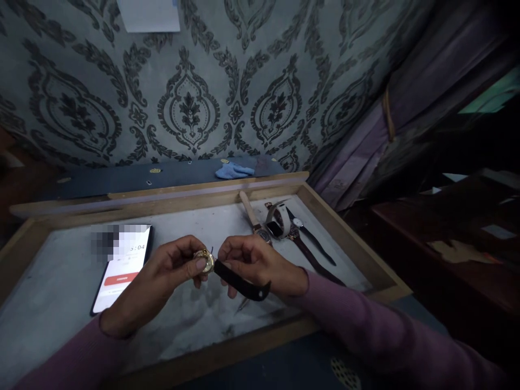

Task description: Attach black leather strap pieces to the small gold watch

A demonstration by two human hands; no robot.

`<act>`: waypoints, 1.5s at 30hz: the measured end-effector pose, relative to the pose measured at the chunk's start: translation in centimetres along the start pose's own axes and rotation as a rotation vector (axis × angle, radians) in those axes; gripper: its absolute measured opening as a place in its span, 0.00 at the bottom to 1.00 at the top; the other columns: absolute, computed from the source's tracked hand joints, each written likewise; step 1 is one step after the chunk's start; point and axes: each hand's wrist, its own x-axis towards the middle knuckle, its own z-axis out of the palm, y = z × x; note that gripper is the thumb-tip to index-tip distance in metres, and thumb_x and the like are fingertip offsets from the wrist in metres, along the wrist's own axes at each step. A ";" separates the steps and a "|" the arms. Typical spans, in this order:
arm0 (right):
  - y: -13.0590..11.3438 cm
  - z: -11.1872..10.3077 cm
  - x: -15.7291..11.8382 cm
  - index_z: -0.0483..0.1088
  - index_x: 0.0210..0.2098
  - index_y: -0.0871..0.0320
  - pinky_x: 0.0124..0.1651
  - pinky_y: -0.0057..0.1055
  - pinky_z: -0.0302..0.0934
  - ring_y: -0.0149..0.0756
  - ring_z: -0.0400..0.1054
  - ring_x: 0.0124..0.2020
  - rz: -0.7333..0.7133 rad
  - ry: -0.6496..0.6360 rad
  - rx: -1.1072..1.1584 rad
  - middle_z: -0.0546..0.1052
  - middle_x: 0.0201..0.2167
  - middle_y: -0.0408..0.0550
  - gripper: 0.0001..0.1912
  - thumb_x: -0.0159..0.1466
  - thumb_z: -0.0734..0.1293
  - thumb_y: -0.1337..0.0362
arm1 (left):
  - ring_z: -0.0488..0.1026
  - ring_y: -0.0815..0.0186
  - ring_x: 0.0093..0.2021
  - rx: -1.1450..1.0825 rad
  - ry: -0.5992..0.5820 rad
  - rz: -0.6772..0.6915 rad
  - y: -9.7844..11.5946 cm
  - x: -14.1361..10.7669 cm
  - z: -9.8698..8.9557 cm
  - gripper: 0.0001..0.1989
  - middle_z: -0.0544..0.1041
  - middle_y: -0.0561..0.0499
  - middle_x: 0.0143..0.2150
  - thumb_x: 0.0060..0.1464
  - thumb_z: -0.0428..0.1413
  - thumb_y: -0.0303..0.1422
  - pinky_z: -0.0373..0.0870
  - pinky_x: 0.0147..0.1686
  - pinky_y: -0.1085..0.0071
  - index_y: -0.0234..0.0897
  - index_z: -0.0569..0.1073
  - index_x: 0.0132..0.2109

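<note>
A gold-rimmed watch [208,262] with a black strap is held up over the wooden-framed tray [268,324]. My left hand [170,268] pinches the watch case between thumb and fingers. On the other side, my right hand [254,262] has its fingers closed on the black strap [241,283] close to the case. The strap's free end hangs toward the lower right, below my right hand. A thin dark piece sticks up beside the case, too small to make out. Under my right hand lies a slim metal tool [242,305], partly hidden.
A lit phone [124,271] lies in the tray at the left. Several watches lie at the right, among them a white-strapped one [284,219] and a black-strapped one [314,241]. Behind the tray is a blue cloth [234,170]. A curtain [357,146] hangs at the right.
</note>
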 end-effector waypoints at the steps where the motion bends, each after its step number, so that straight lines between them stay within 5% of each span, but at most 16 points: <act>1: 0.1 0.1 0.0 0.65 0.34 0.62 0.22 0.22 0.62 0.24 0.67 0.17 0.009 -0.019 0.036 0.74 0.23 0.43 0.20 0.57 0.70 0.51 | 0.66 0.71 0.30 -0.037 -0.024 -0.019 -0.1 0.0 0.1 0.06 0.70 0.54 0.32 0.55 0.59 0.34 0.64 0.31 0.75 0.37 0.72 0.37; 19: 0.5 0.5 0.6 0.66 0.36 0.62 0.26 0.22 0.63 0.29 0.73 0.26 -0.100 -0.013 0.002 0.77 0.28 0.46 0.17 0.56 0.72 0.58 | 0.62 0.73 0.24 -0.217 0.052 -0.089 -0.3 0.4 1.1 0.06 0.68 0.56 0.21 0.47 0.61 0.31 0.58 0.26 0.76 0.34 0.71 0.31; 29: 0.1 0.5 0.9 0.65 0.31 0.61 0.19 0.20 0.58 0.26 0.70 0.19 -0.087 0.111 0.013 0.76 0.23 0.44 0.15 0.58 0.70 0.56 | 0.66 0.68 0.32 -0.291 0.010 -0.136 -0.1 0.3 0.8 0.10 0.71 0.49 0.31 0.53 0.59 0.36 0.64 0.29 0.75 0.32 0.74 0.35; 34: 0.3 0.2 0.8 0.65 0.35 0.60 0.22 0.20 0.60 0.27 0.71 0.24 -0.058 0.054 0.047 0.76 0.27 0.44 0.16 0.54 0.74 0.62 | 0.67 0.69 0.31 -0.338 0.069 -0.161 -0.3 0.4 0.6 0.12 0.72 0.50 0.30 0.50 0.62 0.36 0.64 0.29 0.75 0.32 0.73 0.38; 45: 0.2 0.0 1.1 0.74 0.30 0.65 0.22 0.19 0.59 0.24 0.68 0.22 -0.075 0.002 -0.089 0.76 0.26 0.47 0.15 0.58 0.70 0.56 | 0.68 0.70 0.30 -0.338 0.088 -0.149 -0.6 0.6 0.8 0.14 0.74 0.52 0.27 0.47 0.64 0.37 0.63 0.30 0.75 0.34 0.71 0.37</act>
